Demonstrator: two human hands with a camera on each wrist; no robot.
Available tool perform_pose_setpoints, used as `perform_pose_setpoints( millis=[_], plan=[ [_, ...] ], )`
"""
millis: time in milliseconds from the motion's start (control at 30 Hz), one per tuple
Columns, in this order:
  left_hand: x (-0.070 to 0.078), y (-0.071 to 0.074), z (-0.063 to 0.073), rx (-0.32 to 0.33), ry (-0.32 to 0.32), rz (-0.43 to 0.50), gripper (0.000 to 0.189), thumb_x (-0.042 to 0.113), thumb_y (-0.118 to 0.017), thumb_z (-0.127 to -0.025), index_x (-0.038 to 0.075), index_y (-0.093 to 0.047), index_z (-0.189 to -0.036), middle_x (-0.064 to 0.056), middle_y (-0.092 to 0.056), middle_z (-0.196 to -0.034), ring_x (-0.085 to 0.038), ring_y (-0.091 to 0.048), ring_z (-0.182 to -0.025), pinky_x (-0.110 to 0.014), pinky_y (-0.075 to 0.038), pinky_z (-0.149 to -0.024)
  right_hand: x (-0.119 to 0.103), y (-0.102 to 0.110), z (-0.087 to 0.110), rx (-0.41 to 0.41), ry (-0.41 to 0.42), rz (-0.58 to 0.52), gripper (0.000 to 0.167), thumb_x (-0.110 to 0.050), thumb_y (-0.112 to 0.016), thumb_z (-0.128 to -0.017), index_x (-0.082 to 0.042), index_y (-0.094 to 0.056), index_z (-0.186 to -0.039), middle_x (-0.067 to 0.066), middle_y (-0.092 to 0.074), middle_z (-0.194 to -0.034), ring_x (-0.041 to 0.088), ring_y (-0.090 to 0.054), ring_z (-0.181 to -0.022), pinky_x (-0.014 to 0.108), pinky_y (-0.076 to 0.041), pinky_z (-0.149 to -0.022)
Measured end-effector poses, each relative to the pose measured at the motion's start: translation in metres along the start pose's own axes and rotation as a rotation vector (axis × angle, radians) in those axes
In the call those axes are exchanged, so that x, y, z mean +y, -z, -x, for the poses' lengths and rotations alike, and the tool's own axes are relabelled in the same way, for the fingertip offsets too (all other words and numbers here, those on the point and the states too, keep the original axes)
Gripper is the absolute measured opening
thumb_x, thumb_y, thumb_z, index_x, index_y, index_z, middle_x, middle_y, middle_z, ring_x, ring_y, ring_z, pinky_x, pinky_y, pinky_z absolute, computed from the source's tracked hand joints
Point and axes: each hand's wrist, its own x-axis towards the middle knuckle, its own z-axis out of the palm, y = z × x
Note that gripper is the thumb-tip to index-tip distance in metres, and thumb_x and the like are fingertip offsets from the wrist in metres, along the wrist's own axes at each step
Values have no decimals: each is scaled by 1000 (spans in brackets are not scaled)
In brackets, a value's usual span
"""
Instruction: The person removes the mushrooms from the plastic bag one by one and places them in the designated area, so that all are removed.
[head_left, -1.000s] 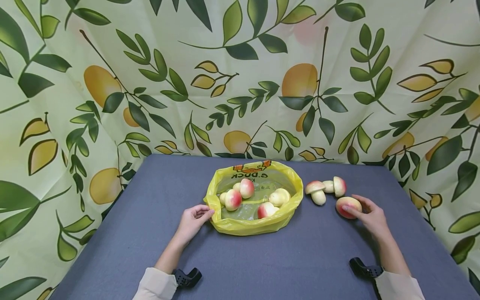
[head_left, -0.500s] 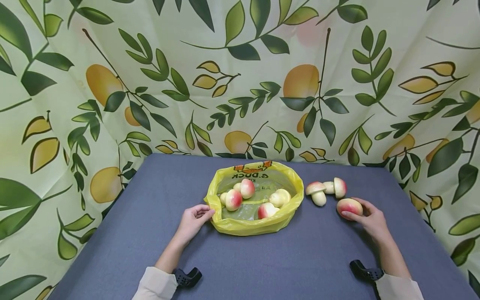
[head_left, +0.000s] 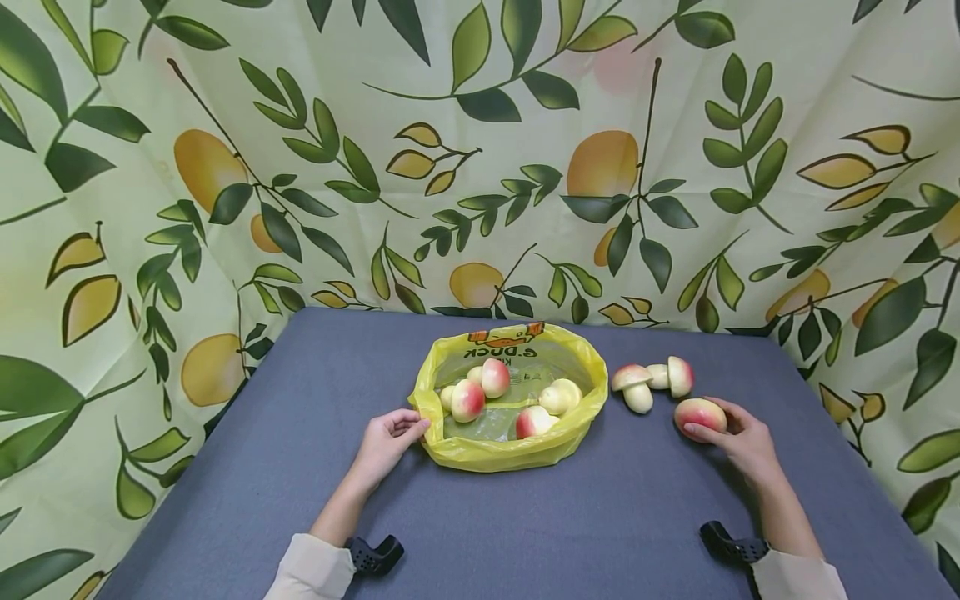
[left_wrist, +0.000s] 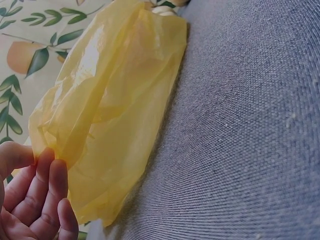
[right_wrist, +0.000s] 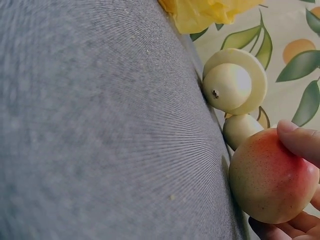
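Note:
A yellow plastic bag (head_left: 487, 457) stands with its mouth spread wide. My left hand (head_left: 384, 446) pinches the left edge of its rim between thumb and fingertips, as the left wrist view also shows on the bag (left_wrist: 125, 115). Inside lie several mushrooms with cream stems and red-flushed caps, among them a mushroom (head_left: 467, 401) at the left and a mushroom (head_left: 534, 422) at the front. On the right, my right hand (head_left: 750, 446) holds a mushroom (head_left: 699, 413) between thumb and fingers. Only its rounded reddish cap (right_wrist: 270, 180) shows; the stem is hidden.
Two more mushrooms lie touching between the bag and my right hand: a mushroom (head_left: 637, 393) and a mushroom (head_left: 678, 375) behind it. A grey-blue cloth covers the table (head_left: 555, 533). A leaf-and-fruit patterned curtain (head_left: 480, 167) hangs behind the table.
The fingers of the right hand have shifted very slightly around the mushroom. The left hand, bag and other mushrooms look unchanged.

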Motion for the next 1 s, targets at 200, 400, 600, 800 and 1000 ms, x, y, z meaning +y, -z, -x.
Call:
perform_pose_setpoints(
  millis=[200, 400, 600, 800, 1000],
  plan=[
    [0, 0, 1, -1, -1, 1, 17, 6, -68, -87, -8, -67, -96, -17, -71, -87, -3, -63, -70, -15, -52, -67, 0, 1, 0, 3, -1, -11, 73, -31, -78, -81, 4, -45, -135, -44, -40, -87, -25, -38, -82, 6, -36, -69],
    [1, 0, 1, 0, -1, -5, 17, 7, -68, -88, -8, -67, -96, -18, -71, -88, -2, -62, -71, -14, -52, -67, -1, 1, 2, 4, -17, 3, 74, -33, -78, -81, 4, -44, -136, -44, -37, -86, -24, -37, -82, 7, -36, -69],
    [1, 1, 2, 6, -9, -8, 17, 6, -68, -88, -9, -67, -96, -19, -71, -88, -1, -62, -70, -15, -52, -67, -2, 2, 2, -2, -24, 14, 75, -34, -77, -81, 2, -44, -137, -43, -37, -88, -23, -37, -83, 7, -36, -70],
    [2, 1, 2, 11, -18, -13, 18, 7, -68, -87, -9, -67, -96, -20, -71, -88, -2, -62, -70, -17, -53, -67, -5, 2, 2, -9, -28, 14, 75, -35, -77, -81, 0, -44, -138, -42, -38, -93, -23, -35, -86, 6, -36, -70],
    [3, 1, 2, 10, -13, -15, 18, 7, -69, -87, -8, -67, -96, -20, -71, -89, -1, -62, -71, -17, -53, -68, -10, 1, 2, -5, -13, 9, 72, -35, -77, -81, -2, -45, -137, -41, -39, -96, -24, -35, -87, 6, -36, -71]
  ],
)
